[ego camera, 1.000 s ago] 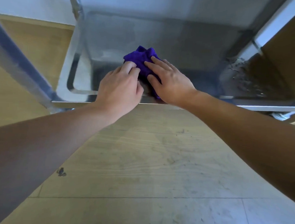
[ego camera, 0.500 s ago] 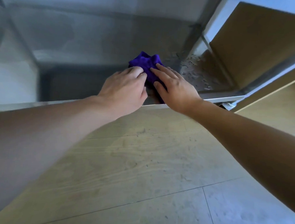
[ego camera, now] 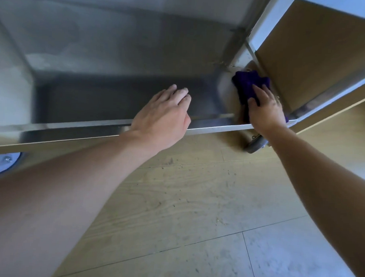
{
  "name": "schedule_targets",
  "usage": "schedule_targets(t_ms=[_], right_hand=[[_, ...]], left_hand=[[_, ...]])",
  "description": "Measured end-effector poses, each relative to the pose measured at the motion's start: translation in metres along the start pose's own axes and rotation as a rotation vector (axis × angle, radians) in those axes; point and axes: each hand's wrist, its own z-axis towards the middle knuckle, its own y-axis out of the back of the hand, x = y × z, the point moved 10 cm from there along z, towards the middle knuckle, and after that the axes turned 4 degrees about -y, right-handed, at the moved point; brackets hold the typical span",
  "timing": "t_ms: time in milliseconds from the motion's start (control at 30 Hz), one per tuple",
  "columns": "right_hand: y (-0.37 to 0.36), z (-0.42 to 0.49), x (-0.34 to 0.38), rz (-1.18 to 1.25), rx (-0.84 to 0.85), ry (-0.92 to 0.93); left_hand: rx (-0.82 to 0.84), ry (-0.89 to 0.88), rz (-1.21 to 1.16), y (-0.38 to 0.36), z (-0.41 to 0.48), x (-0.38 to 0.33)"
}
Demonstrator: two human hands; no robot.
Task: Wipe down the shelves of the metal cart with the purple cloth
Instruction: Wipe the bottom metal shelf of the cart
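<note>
The metal cart's shelf (ego camera: 116,97) is reached over at its front edge. The left hand (ego camera: 163,116) is held loosely open over the shelf, with nothing gripped. The right hand (ego camera: 264,109) is laid with nearly straight fingers on the purple cloth (ego camera: 249,82), which is pressed into the shelf's front right corner.

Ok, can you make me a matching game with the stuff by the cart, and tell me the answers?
1. purple cloth
2. left hand
3. right hand
4. caster wheel

A. below the shelf, near its right corner
B. pressing on the cloth
C. at the right end of the shelf
D. holding nothing

Pairs: 1-C, 2-D, 3-B, 4-A
</note>
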Motion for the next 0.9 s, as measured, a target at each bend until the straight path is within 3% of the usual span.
schedule_targets(t_ms=[100,200,300,533,733,900], right_hand=[[-0.014,-0.016,0.048,-0.020,-0.011,0.067],[-0.027,-0.038,0.098,0.001,0.009,0.271],[-0.024,-0.037,0.100,0.019,0.039,0.339],[-0.006,-0.029,0.056,0.092,-0.035,0.253],[-0.011,-0.031,0.050,0.070,-0.009,0.328],[-0.005,0.003,0.020,0.063,-0.013,0.198]], left_hand=[[0.002,0.000,0.021,0.000,0.000,-0.001],[-0.001,-0.010,0.026,0.002,-0.001,-0.001],[-0.010,-0.012,0.019,0.004,-0.002,0.000],[-0.009,-0.005,0.014,0.005,-0.002,-0.003],[-0.007,-0.001,0.018,0.004,-0.003,-0.003],[-0.006,0.003,0.004,0.004,-0.003,-0.001]])
